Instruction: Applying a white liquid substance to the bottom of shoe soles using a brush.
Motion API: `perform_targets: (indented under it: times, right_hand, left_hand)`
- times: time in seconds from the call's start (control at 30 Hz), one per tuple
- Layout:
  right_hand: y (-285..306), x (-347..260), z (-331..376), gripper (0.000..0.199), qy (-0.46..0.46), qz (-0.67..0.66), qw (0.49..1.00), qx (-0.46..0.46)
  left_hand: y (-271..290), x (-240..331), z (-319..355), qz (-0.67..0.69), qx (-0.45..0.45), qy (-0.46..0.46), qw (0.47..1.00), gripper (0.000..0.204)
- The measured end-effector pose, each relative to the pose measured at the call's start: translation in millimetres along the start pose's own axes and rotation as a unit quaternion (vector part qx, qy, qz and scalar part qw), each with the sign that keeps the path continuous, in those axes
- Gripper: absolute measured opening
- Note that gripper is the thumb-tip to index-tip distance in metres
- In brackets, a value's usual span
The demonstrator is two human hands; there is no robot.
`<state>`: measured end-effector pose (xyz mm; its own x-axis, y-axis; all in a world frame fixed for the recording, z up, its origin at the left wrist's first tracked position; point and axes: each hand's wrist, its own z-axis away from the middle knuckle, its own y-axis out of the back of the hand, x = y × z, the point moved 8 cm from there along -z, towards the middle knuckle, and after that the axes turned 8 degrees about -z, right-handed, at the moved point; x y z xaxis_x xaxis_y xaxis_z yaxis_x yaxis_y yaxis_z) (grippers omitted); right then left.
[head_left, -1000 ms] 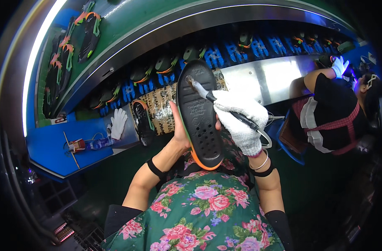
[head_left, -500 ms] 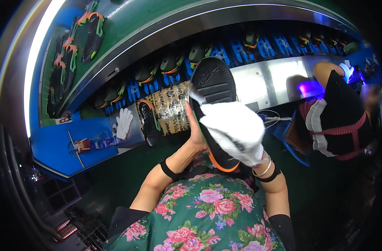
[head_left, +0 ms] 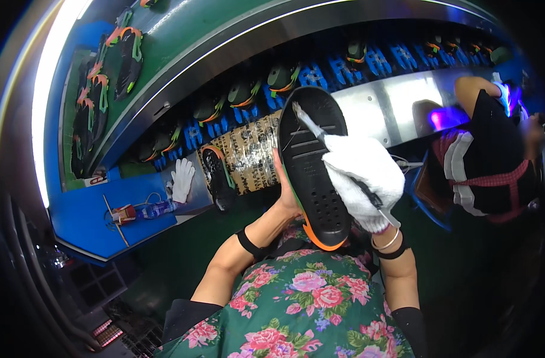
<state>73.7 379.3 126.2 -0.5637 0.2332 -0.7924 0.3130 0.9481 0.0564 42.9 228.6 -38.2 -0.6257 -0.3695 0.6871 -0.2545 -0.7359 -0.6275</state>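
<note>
In front of my chest is a long black shoe sole (head_left: 311,161), with slots and small holes and an orange strip round its near end. My bare left hand (head_left: 289,194) grips its left edge, most fingers hidden beneath. A white knitted glove covers my right hand (head_left: 365,179), which is closed round a thin tool that looks like a brush (head_left: 309,121). The pale tip of this brush lies over the far end of the sole. Left of the sole, a dark shoe with orange and green trim (head_left: 217,179) rests at the bench edge.
Several dark shoes (head_left: 244,92) and blue holders (head_left: 313,76) line the far conveyor. A spare white glove (head_left: 182,180) and a blue bottle (head_left: 158,209) lie at left. More shoes (head_left: 126,62) sit on the upper shelf. A co-worker (head_left: 487,155) works at right.
My gloved right hand has moved right and toward me, uncovering the holed part of the sole and the brush. The sole has shifted slightly right and nearer.
</note>
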Motion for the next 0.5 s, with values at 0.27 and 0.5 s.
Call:
perform_targets:
  times: [0.27,0.5]
  right_hand:
    - [-19,-3,8,0.031,-0.018,-0.091,0.991,-0.100]
    - [-31,-2,25,0.030,0.048,0.000,0.987,-0.153]
  left_hand:
    - [54,-36,-14,0.022,-0.083,-0.022,0.996,0.115]
    - [3,-8,-15,0.212,-0.123,0.053,0.968,0.117]
